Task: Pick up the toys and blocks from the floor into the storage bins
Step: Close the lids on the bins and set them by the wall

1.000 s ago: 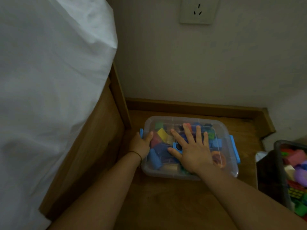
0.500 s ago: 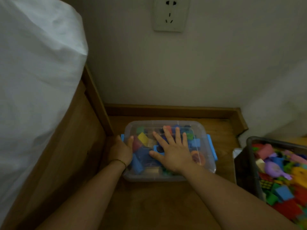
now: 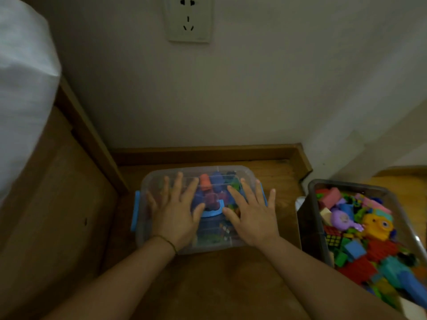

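Observation:
A clear plastic bin (image 3: 208, 172) with blue side latches and a blue lid handle sits on the wooden floor against the wall, lid on, full of coloured blocks. My left hand (image 3: 174, 215) lies flat on the left half of the lid, fingers spread. On the right half, my right hand (image 3: 253, 215) presses flat, fingers spread. A second, dark open bin (image 3: 310, 204) at the right holds a heap of toys and blocks, among them a purple toy (image 3: 342, 219) and a yellow toy (image 3: 376, 225).
A wooden bed frame (image 3: 69, 204) with white bedding (image 3: 23, 88) stands close on the left. The wall with a socket (image 3: 188, 18) and a wooden skirting board (image 3: 208, 153) runs behind the bins. Bare wooden floor (image 3: 219, 285) lies in front.
My left hand left the bin's left side and now lies flat on the lid. My right hand shifted to the lid's right half. The view has swung right, showing more of the dark bin.

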